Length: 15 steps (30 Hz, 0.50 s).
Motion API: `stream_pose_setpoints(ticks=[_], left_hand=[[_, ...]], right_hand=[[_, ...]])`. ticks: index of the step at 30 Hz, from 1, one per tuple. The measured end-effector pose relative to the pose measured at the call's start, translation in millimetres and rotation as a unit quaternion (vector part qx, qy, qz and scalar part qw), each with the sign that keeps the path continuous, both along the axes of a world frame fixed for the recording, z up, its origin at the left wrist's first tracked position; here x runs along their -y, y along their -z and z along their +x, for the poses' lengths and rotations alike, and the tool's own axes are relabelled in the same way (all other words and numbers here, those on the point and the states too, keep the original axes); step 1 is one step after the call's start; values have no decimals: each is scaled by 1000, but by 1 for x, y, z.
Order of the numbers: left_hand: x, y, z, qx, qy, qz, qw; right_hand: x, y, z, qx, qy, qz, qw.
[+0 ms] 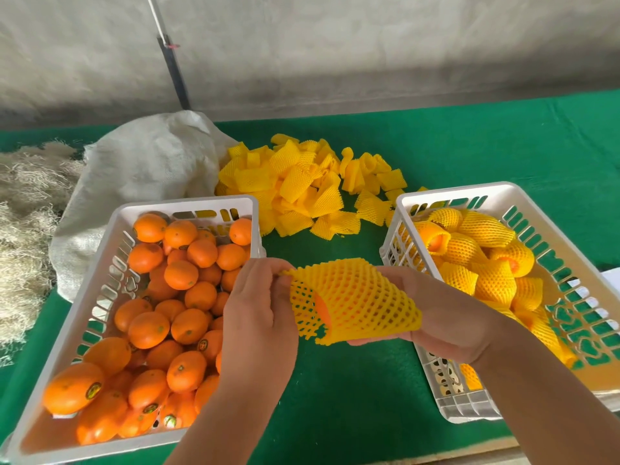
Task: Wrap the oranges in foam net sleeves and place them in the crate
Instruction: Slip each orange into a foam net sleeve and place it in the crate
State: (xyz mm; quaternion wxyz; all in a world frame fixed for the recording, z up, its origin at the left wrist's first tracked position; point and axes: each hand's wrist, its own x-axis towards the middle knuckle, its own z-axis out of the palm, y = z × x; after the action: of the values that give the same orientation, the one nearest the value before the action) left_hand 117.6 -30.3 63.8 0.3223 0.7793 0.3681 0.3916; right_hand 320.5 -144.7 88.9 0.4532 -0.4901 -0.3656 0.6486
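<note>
Between the two crates I hold a yellow foam net sleeve [352, 298] stretched over an orange [322, 310], whose skin shows through the mesh at the sleeve's left opening. My left hand [258, 307] pinches the sleeve's left edge. My right hand [446, 317] cups the sleeve from the right and below. The white crate [100, 290] on the left is filled with several bare oranges [181, 275]. Several wrapped oranges [483, 260] lie in the white crate [570, 263] on the right.
A loose pile of yellow foam sleeves [302, 186] lies on the green tablecloth [352, 397] behind the crates. A white woven sack [141, 169] and pale straw [23, 229] lie at the back left. A dark pole [174, 68] leans on the wall.
</note>
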Motion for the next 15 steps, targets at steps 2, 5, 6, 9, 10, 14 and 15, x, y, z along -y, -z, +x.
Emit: stream_pose_setpoints(ticks=[2, 5, 6, 9, 10, 14, 15], left_hand=[[3, 3, 1, 9, -24, -21, 999], [6, 8, 3, 5, -6, -60, 998], [7, 8, 3, 12, 16, -92, 996], [7, -1, 5, 123, 124, -356, 918], [7, -3, 6, 147, 153, -447, 869], [9, -1, 10, 134, 180, -506, 833], [8, 0, 11, 143, 166, -503, 836]], right_hand=[[1, 2, 0, -31, 19, -3, 999], [4, 4, 0, -73, 35, -9, 997], [4, 5, -1, -61, 38, -9, 997], [-3, 6, -7, 102, 71, -11, 992], [-6, 7, -11, 188, 89, -10, 978], [-12, 13, -23, 399, 118, 27, 909], [-12, 15, -22, 390, 109, 35, 914]])
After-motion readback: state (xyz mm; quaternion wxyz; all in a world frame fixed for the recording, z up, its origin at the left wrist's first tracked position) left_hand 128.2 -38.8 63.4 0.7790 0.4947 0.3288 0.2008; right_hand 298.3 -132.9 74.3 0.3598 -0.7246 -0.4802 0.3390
